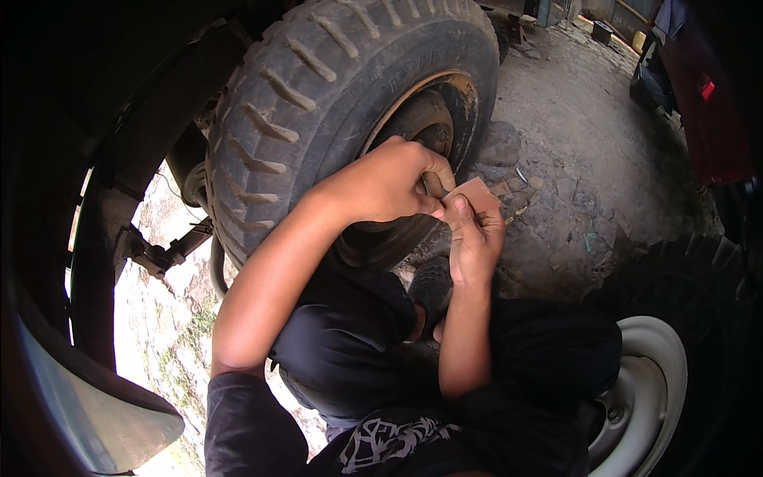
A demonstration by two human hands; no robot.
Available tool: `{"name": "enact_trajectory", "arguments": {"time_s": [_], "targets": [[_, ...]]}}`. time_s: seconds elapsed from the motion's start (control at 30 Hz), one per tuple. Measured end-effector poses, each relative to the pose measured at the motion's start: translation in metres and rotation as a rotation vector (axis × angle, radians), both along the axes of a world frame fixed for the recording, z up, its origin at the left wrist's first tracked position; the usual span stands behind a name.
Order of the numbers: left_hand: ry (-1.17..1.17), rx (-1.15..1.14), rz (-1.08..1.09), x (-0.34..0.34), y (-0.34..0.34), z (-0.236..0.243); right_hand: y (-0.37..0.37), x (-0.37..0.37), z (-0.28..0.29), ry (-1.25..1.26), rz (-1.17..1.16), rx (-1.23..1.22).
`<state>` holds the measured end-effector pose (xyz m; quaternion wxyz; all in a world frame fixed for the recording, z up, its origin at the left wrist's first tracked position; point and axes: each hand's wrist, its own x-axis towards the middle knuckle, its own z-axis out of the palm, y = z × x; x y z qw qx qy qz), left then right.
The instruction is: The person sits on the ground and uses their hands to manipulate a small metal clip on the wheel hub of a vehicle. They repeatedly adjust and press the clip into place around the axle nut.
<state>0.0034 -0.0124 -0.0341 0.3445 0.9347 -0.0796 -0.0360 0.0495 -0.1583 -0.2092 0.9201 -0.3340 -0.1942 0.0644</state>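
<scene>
A small flat reddish-brown piece [478, 191], which might be folded sandpaper or rubber, is held up in front of the wheel. My right hand [475, 238] grips it between the thumb and the fingers behind it. From the left, my left hand [409, 179] reaches across with bent fingers, pinching at the piece's near left edge. Both sets of fingertips nearly meet there, and some are hidden. Just behind my left hand stands a large treaded tire [318, 119] on a rusty rim [461, 87]. My left wrist overlaps its sidewall in view.
A second tire with a pale rim [660, 366] is at the lower right. Dark vehicle bodywork [103, 238] fills the left side. Several scraps [517, 191] lie on the rough ground [572, 119] beyond my hands. A dark clog [431, 290] shows between my knees.
</scene>
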Motion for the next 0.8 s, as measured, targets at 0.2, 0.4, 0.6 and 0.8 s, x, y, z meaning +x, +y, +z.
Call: {"name": "enact_trajectory", "arguments": {"time_s": [0.2, 0.4, 0.6, 0.8], "targets": [[-0.142, 0.027, -0.074, 0.002, 0.004, -0.003, -0.003, 0.006, -0.020, -0.022, -0.009, 0.049], [-0.447, 0.193, -0.145, 0.004, 0.008, -0.006, -0.011, 0.001, 0.010, -0.070, 0.398, 0.409], [-0.547, 0.397, -0.163, 0.003, 0.001, -0.009, -0.023, 0.013, 0.003, 0.083, 0.505, 0.032], [-0.640, 0.475, -0.170, 0.006, 0.002, -0.015, -0.014, -0.004, 0.018, 0.292, 0.372, 0.106]]}}
